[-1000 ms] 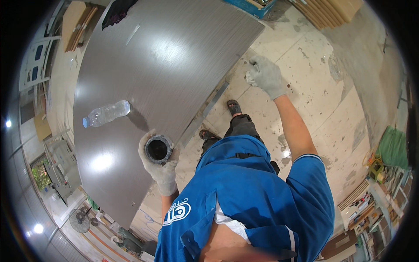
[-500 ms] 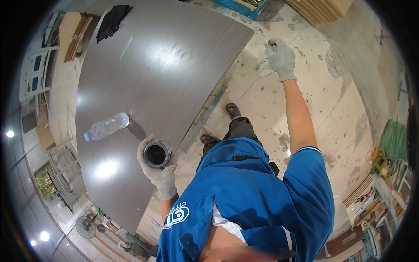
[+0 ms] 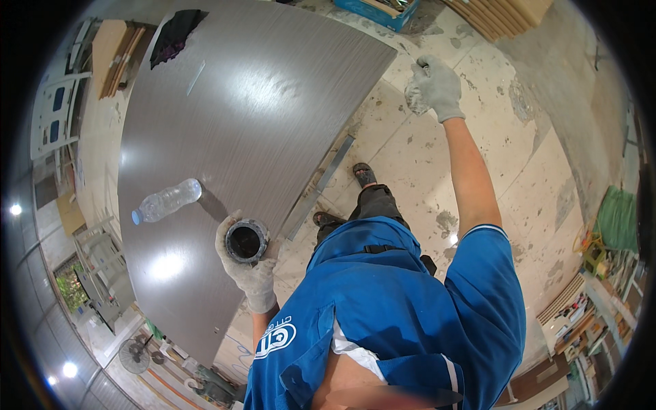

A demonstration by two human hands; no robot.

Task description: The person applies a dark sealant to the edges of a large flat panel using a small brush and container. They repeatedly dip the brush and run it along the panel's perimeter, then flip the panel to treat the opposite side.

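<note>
My left hand (image 3: 247, 273), in a pale work glove, is wrapped round a round, open-topped container (image 3: 263, 232) with a grey rim and a dark inside. It is held by the near edge of a large grey wood-grain panel (image 3: 273, 130). A clear plastic bottle (image 3: 167, 202) with a blue cap lies on its side on the panel, beyond the container. Far out to the right, my right hand (image 3: 439, 87), also gloved, is closed over the floor beyond the panel's edge. A whitish crumpled patch (image 3: 415, 100) shows beside its fingers; what the fingers grip is hidden.
A dark cloth (image 3: 176, 37) lies at the panel's far left corner. Beyond the panel are a blue box (image 3: 383, 15) and stacked brown boards (image 3: 499, 17). A metal bar (image 3: 321, 184) runs along the panel's right side. A fan (image 3: 134, 355) stands at lower left.
My right hand has shifted slightly toward the far side, and its wrist has turned a little. The thin dark tip ahead of its fingers no longer shows clearly. The left hand and container stay put.
</note>
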